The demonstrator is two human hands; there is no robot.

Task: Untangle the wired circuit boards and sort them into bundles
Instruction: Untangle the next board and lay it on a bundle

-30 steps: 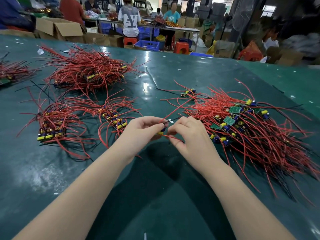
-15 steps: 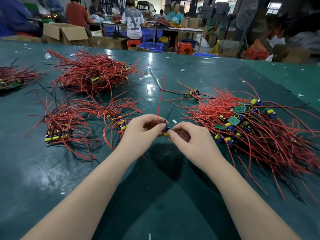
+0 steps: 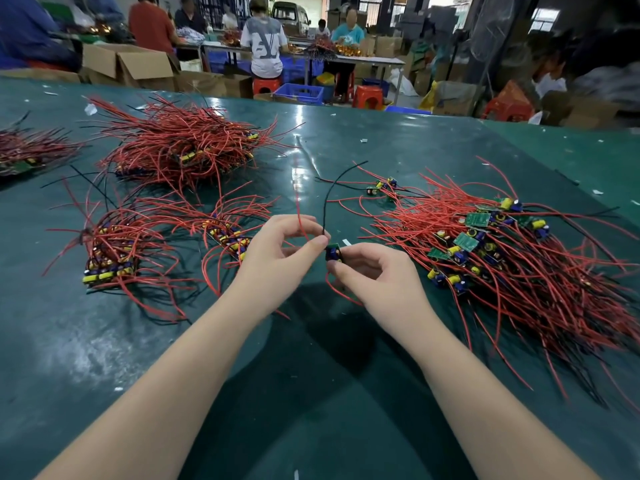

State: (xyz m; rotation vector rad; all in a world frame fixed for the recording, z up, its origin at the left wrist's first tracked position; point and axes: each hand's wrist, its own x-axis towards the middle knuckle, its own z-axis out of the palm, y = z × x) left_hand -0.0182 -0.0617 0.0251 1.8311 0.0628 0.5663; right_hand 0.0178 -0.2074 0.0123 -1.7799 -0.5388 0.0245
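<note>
Between my two hands sits one small green circuit board (image 3: 333, 252) with a blue capacitor. My right hand (image 3: 372, 278) pinches the board from below. My left hand (image 3: 280, 254) pinches its red wire (image 3: 298, 209), which rises upward; a black wire (image 3: 329, 192) curves up beside it. A large tangled heap of red-wired boards (image 3: 502, 258) lies to the right. Two sorted bundles lie on the left: one (image 3: 107, 251) at the far left, another (image 3: 228, 230) just beside my left hand.
A bigger red wire pile (image 3: 183, 150) sits at the back left, and another (image 3: 24, 150) at the left edge. A few loose boards (image 3: 382, 187) lie behind my hands. The green table (image 3: 311, 375) extends toward me. People work at tables beyond.
The board has turned between my fingers and its red and black wires now stand upright. My left hand has shifted up onto the red wire. The camera has tilted down slightly.
</note>
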